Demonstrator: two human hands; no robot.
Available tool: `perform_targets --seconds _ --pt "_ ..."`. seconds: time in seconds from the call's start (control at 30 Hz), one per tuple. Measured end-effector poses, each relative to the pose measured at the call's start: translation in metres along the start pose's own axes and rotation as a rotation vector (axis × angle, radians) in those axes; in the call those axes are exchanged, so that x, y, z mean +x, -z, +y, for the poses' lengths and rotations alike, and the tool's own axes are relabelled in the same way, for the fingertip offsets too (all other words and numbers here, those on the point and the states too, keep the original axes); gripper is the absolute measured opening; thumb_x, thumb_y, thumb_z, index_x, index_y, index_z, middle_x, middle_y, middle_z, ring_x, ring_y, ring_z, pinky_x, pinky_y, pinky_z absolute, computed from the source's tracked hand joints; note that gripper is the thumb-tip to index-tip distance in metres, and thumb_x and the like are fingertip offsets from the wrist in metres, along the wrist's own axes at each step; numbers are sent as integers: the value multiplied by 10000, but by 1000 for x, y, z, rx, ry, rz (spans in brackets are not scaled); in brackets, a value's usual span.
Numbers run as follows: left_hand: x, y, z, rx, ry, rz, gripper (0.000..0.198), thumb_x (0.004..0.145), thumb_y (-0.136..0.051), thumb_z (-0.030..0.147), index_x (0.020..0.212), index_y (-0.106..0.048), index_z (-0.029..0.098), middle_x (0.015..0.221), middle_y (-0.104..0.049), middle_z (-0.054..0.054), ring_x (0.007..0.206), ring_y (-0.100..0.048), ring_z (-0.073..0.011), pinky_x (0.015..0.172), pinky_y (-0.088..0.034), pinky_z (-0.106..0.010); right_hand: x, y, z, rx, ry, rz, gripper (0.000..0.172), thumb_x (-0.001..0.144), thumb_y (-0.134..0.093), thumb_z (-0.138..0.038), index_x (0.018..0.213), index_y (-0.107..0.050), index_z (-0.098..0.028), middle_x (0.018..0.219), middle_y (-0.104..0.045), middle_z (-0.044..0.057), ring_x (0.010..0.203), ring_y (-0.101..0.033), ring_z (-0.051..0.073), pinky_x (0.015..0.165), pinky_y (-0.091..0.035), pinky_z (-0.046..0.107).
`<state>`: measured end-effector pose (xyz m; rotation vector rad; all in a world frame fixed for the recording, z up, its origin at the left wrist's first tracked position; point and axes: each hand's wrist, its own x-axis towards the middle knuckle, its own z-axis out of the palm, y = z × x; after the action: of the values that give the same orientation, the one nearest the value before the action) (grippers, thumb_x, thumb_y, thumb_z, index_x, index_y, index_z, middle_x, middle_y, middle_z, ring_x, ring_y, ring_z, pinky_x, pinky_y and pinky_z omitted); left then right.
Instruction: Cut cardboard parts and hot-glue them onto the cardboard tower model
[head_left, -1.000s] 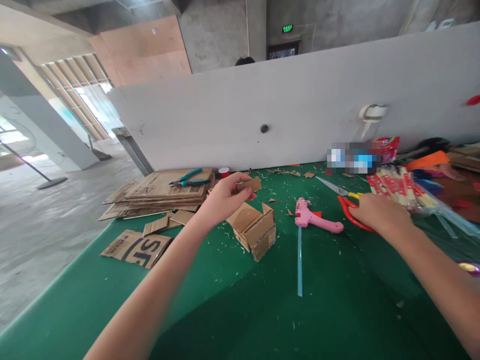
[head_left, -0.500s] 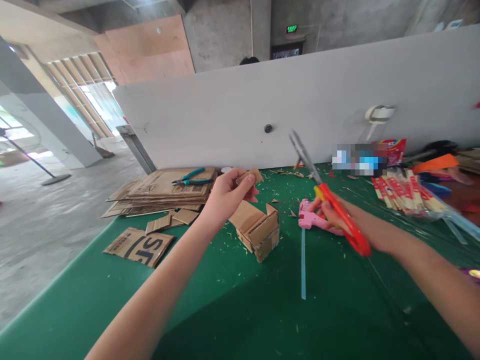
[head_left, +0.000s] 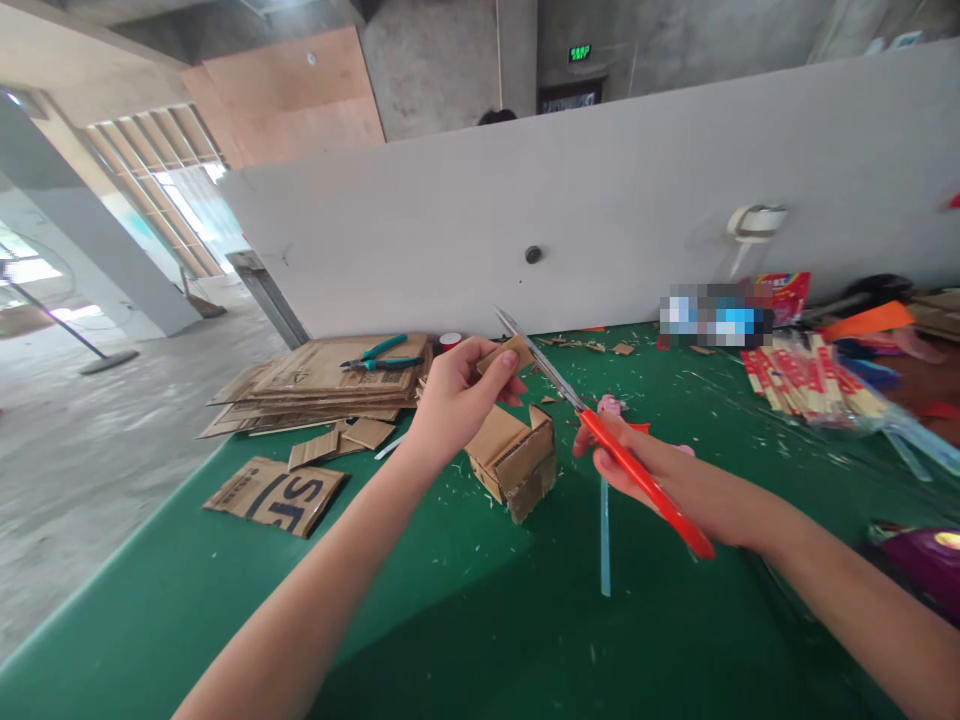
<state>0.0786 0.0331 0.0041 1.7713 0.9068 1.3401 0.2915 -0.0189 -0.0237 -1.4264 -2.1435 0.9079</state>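
Between the thumb and fingers of my left hand (head_left: 469,385) is a small piece of cardboard (head_left: 519,350). My right hand (head_left: 637,450) grips red-handled scissors (head_left: 551,372), whose blades reach up and left to the edge of that piece. Whether the blades touch it I cannot tell. Below my left hand a small cardboard box (head_left: 517,455) stands on the green table. A pink glue gun (head_left: 611,404) lies behind my right hand and is mostly hidden by it. From it a pale blue strip (head_left: 605,540) runs toward me.
At the left lies a stack of flat cardboard (head_left: 315,385) with teal-handled pliers (head_left: 386,355) on top. Nearer is a printed cardboard piece (head_left: 277,495). Bagged red-and-white sticks (head_left: 795,385) lie at the right, a purple object (head_left: 919,555) nearer. A white panel (head_left: 420,240) borders the table.
My right hand has brought the scissors left and down, so the blades now meet the cardboard piece in view. My left hand stays nearly in place, still holding it.
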Motion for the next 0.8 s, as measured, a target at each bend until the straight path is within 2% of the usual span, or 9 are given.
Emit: perform_targets --seconds 0.2,0.3,0.37,0.57,0.8 --pt "-1 -1 0 7 -34 35 223 865 -546 342 742 -547 156 629 -611 -2 537 -588 -79 545 -491 -209 -2 3 -1 -34 -18 -12 286 881 -372 -528 891 -469 -260 713 -481 -18 670 -521 164 727 -472 332" --pt "0 -2 0 -4 -22 40 229 863 -547 347 725 -534 165 632 -604 -2 529 -581 -80 539 -486 -215 -2 4 -1 44 -44 -55 249 893 -375 -492 897 -452 -255 787 -507 3 790 -561 187 717 -477 313" --pt "0 -2 0 1 -17 36 226 860 -549 348 725 -531 167 634 -604 -1 529 -579 -79 540 -486 -215 -2 4 0 43 -17 -39 266 881 -398 -508 901 -466 -251 826 -527 21 864 -562 206 708 -475 308" --pt "-1 -1 -2 50 -57 39 224 866 -540 345 733 -545 164 627 -602 -1 541 -576 -80 546 -477 -216 4 1 6 -11 57 61 362 829 -458 -584 893 -524 -233 747 -522 21 690 -521 180 587 -446 299" --pt "-1 0 -1 45 -63 46 238 863 -547 347 708 -547 166 611 -593 3 529 -563 -78 537 -468 -217 6 0 8 -53 63 87 354 829 -458 -580 781 -466 -230 682 -479 -5 590 -457 140 522 -411 271"
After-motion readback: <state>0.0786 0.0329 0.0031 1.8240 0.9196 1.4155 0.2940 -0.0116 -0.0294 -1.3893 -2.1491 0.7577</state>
